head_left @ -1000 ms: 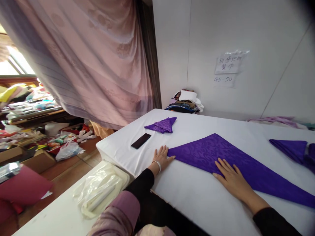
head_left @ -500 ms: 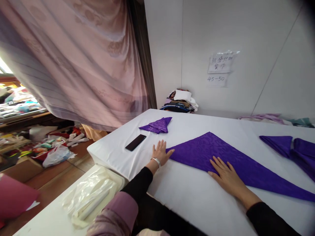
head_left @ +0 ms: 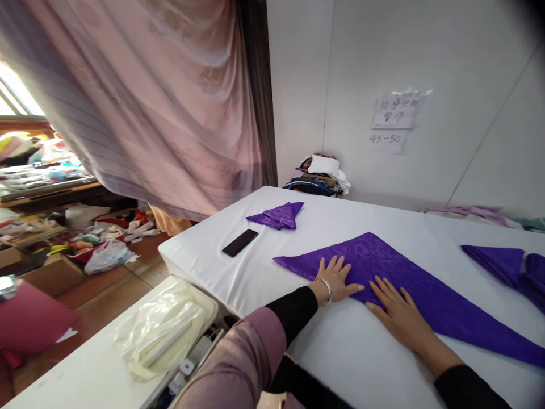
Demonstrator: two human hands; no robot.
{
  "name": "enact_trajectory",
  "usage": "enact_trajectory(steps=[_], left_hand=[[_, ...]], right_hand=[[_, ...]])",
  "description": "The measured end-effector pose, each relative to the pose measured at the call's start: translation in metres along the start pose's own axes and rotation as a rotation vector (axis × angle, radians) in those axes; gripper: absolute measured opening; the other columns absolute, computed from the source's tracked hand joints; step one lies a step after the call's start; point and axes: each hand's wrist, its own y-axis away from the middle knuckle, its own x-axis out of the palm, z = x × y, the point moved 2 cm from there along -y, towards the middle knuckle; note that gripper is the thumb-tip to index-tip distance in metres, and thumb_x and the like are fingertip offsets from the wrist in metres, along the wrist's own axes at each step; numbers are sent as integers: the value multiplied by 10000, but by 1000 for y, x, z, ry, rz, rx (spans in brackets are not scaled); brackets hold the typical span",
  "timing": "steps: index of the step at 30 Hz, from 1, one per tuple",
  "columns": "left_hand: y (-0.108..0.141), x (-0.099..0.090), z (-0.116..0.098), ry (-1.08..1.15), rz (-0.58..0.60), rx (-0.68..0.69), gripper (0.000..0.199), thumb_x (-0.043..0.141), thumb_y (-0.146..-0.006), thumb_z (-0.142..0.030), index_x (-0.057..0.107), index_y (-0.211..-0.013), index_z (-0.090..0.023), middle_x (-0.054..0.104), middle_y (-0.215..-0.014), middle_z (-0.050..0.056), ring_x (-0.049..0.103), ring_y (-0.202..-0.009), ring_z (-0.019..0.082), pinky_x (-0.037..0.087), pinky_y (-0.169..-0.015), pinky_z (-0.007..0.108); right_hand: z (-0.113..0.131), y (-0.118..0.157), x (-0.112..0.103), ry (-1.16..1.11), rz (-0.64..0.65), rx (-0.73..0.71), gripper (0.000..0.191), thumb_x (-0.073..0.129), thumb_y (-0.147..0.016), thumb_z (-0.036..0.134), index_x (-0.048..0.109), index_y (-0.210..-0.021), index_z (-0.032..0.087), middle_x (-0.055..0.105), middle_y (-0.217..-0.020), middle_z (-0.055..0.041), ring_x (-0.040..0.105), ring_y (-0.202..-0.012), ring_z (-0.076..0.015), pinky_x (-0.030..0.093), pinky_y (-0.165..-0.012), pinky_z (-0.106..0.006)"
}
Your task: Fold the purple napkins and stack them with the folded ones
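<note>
A purple patterned cloth (head_left: 383,264) lies as a long flat triangle on the white-covered table (head_left: 340,352), its peak pointing away from me. My left hand (head_left: 335,279), with a silver bracelet at the wrist, rests on the cloth left of its middle, fingers spread. Just to the right, my right hand (head_left: 398,312) lies flat across the cloth's near edge, fingers apart. The thumb of the left hand points towards the right hand, without touching it.
A black phone (head_left: 240,242) and a folded purple cloth (head_left: 279,216) lie at the table's left. More purple cloth (head_left: 496,262) is at the right. A plastic bag (head_left: 159,329) sits on the lower white surface at left. Piled fabrics (head_left: 317,175) stand by the wall.
My left hand has moved right from the cloth's left tip onto its surface, closer to my right hand. The right hand stays at the near edge. The view has shifted slightly.
</note>
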Motion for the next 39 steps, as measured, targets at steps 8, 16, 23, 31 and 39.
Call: enact_trajectory(steps=[8,16,23,31,39], left_hand=[[17,2,38,-43,-21,-135,828,120,-768,-729,187,-1413,-213,115,-1506,55,15,-1372,256,1,-1080,529],[48,-19,108,-107,-65,-398,820,116,-775,-718,204,-1409,-204,123,-1503,72,37,-1371,269,20,-1074,538],[67,-34,155,-130,-100,-610,745,116,-822,-638,215,-1404,-183,123,-1502,79,46,-1370,267,51,-1069,540],[44,-43,117,-170,-207,-485,744,136,-832,-639,180,-1409,-172,83,-1508,77,9,-1373,248,36,-1080,521],[6,-4,47,-178,-84,-54,689,211,-840,-618,260,-1394,-212,152,-1495,56,83,-1369,250,80,-1077,519]], right_hand=[[-1,0,1,-22,3,-12,669,270,-836,633,346,-1369,235,282,-1449,-61,211,-1337,-255,158,-1066,-508],[0,-1,1,-22,27,11,696,250,-829,652,334,-1374,227,254,-1455,-55,199,-1340,-250,160,-1072,-499],[-1,-1,2,-4,41,14,701,241,-830,653,327,-1377,223,252,-1456,-50,190,-1343,-246,161,-1074,-496],[2,-2,-3,-74,17,9,675,226,-846,640,312,-1383,241,262,-1459,-54,171,-1349,-236,116,-1086,-480],[17,-5,-34,-197,134,65,689,231,-853,630,258,-1406,220,169,-1485,-69,85,-1365,-236,24,-1083,-451]])
